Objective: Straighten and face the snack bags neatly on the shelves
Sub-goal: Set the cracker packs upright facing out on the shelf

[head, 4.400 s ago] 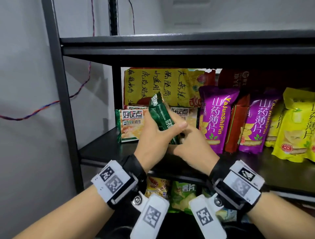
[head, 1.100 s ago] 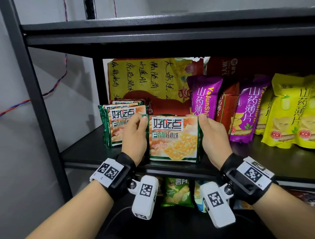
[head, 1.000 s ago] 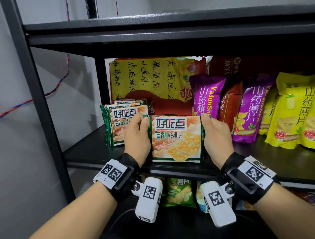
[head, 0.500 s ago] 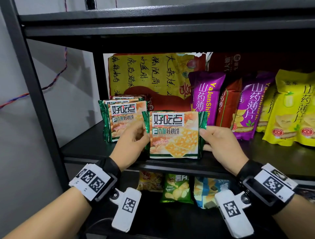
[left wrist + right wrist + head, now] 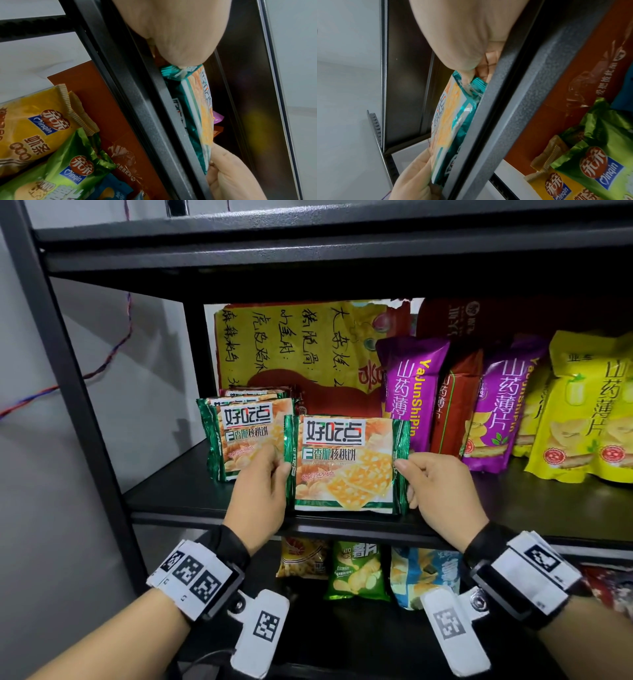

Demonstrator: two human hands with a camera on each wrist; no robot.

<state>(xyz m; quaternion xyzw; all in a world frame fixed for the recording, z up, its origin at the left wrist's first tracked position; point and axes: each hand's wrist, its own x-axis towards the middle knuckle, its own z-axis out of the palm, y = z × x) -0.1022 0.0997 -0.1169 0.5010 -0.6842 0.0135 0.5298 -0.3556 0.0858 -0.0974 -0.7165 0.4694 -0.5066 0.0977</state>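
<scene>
- Head view: you've got the cracker pack [image 5: 346,463] upright at the front edge of the shelf [image 5: 178,501], facing you; your left hand [image 5: 262,491] pinches its left edge, your right hand [image 5: 442,491] its right edge.
- Left wrist: thumb clamped on the pack's end seal.
- Right wrist: fingers [image 5: 488,67] curled behind it, just above the shelf lip.

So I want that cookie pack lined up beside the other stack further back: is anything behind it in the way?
Nothing visible blocks it. The cookie pack, pinched by the left hand and right hand, stands at the shelf's front edge. Behind it only the big yellow bag shows; the shelf floor directly behind is hidden.
</scene>
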